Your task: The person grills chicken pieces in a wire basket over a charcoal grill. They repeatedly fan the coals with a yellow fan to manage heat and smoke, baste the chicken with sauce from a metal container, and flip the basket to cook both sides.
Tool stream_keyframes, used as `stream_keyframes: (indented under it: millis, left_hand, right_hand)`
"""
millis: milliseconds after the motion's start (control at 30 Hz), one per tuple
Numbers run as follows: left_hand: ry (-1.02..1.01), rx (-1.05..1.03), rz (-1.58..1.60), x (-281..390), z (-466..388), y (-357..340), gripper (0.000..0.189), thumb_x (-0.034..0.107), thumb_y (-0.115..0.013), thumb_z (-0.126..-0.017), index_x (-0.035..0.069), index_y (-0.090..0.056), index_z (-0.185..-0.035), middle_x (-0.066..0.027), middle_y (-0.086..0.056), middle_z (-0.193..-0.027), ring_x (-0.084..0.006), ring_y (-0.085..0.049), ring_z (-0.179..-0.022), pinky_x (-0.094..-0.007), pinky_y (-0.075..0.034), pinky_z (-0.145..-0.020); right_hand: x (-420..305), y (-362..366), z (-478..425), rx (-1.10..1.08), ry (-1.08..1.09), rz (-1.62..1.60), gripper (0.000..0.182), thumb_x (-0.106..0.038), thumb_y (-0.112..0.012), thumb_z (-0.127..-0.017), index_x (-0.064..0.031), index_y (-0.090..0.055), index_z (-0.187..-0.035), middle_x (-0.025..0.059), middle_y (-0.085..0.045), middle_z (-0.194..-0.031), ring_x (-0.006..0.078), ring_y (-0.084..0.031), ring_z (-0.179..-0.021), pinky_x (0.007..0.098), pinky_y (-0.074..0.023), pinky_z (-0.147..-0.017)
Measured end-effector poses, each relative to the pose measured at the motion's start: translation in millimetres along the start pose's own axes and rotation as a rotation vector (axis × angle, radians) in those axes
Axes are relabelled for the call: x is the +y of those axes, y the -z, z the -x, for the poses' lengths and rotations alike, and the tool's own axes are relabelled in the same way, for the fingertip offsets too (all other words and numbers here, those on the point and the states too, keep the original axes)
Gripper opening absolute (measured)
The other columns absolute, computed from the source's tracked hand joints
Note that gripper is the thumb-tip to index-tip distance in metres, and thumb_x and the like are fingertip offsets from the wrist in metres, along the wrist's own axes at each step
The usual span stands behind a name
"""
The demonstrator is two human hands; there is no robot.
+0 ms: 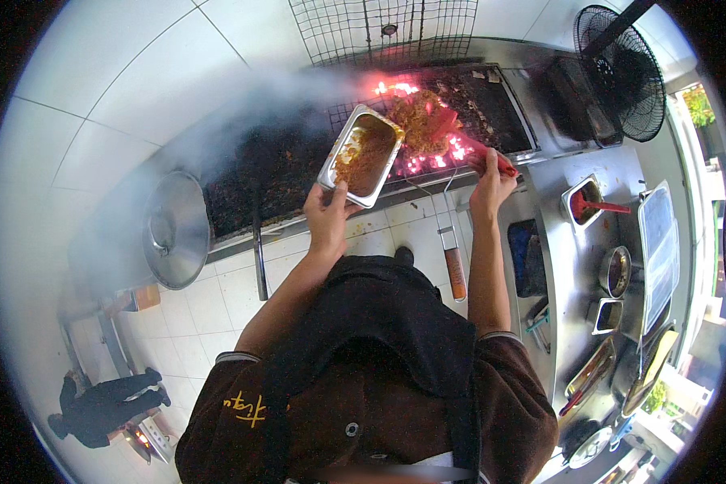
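Observation:
My left hand (330,221) grips the near edge of a rectangular steel pan (366,157), tilted and partly filled with a reddish-brown sauce. In my right hand (491,184) is a red brush or spatula (475,145); its head lies on sauce-coated food (420,124) over glowing charcoal. The food rests in a wire grill basket, whose wooden handle (455,273) sticks out over the grill's front edge towards me. Which kind of food it is, I cannot tell.
Smoke drifts over the charcoal grill (266,175). A steel wok or lid (176,230) stands at left, a black fan (623,72) at upper right. The right counter (565,254) holds a pan with a red utensil (605,207), bowls and trays. Another person (112,402) is far left.

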State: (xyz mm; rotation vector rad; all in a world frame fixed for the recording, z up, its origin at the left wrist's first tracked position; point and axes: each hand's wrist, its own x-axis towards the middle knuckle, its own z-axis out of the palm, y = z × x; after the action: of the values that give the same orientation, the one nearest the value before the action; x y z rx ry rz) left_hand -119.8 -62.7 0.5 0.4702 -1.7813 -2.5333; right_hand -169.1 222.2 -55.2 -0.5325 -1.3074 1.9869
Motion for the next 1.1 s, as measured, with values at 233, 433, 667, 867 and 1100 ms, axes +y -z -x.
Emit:
stream_keyframes:
  millis: [233,433,667,867,1100]
  left_hand:
    - [-0.018,0.065,-0.036,5.8,13.3,28.3,0.02,0.012,-0.054,-0.094,0.001,-0.051,-0.111,-0.011,-0.061,-0.104,-0.0197,-0.065,-0.086,-0.0327,-0.06,-0.068]
    - [-0.017,0.155,-0.059,4.5,30.8,45.0,0.018,0.01,-0.053,-0.094,0.001,-0.052,-0.11,-0.0126,-0.061,-0.105,-0.0201,-0.065,-0.088,-0.035,-0.06,-0.072]
    - [0.006,0.218,-0.052,3.7,47.9,48.5,0.021,0.011,-0.054,-0.095,-0.001,-0.051,-0.112,-0.0118,-0.059,-0.105,-0.0195,-0.064,-0.088,-0.0324,-0.06,-0.069]
    - [-0.01,0.329,-0.028,8.1,78.6,40.1,0.02,0.013,-0.056,-0.094,-0.001,-0.052,-0.108,-0.011,-0.059,-0.1,-0.0187,-0.065,-0.083,-0.0312,-0.059,-0.068]
    - [-0.016,0.407,-0.159,-18.2,88.9,29.7,0.026,0.016,-0.062,-0.09,-0.003,-0.057,-0.108,-0.0114,-0.062,-0.092,-0.0195,-0.065,-0.076,-0.0319,-0.059,-0.059]
  right_hand:
    - [8.3,14.9,-20.5,-0.065,0.172,0.297,0.013,-0.011,-0.067,-0.086,0.0019,-0.065,-0.089,0.0026,-0.063,-0.082,0.0073,-0.054,-0.075,0.0224,-0.0442,-0.068]
    - [-30.8,4.9,12.4,-0.81,0.857,0.864,0.025,0.001,-0.064,-0.073,-0.0005,-0.063,-0.099,0.0133,-0.064,-0.093,0.0234,-0.063,-0.079,0.0339,-0.0528,-0.071]
    - [-32.6,20.4,37.5,-1.189,1.101,1.004,0.057,-0.005,-0.068,-0.056,0.0033,-0.055,-0.111,0.016,-0.059,-0.101,0.0293,-0.061,-0.09,0.0347,-0.0541,-0.076]
    - [-17.1,4.2,26.4,-1.02,0.829,0.84,0.049,0.001,-0.065,-0.063,-0.003,-0.06,-0.111,0.0156,-0.061,-0.11,0.0322,-0.061,-0.097,0.0396,-0.0527,-0.08]
    - [-8.9,11.2,29.9,-0.702,0.134,0.299,0.033,-0.012,-0.053,-0.086,0.0048,-0.059,-0.114,0.0178,-0.061,-0.114,0.0263,-0.06,-0.101,0.0371,-0.0492,-0.088]
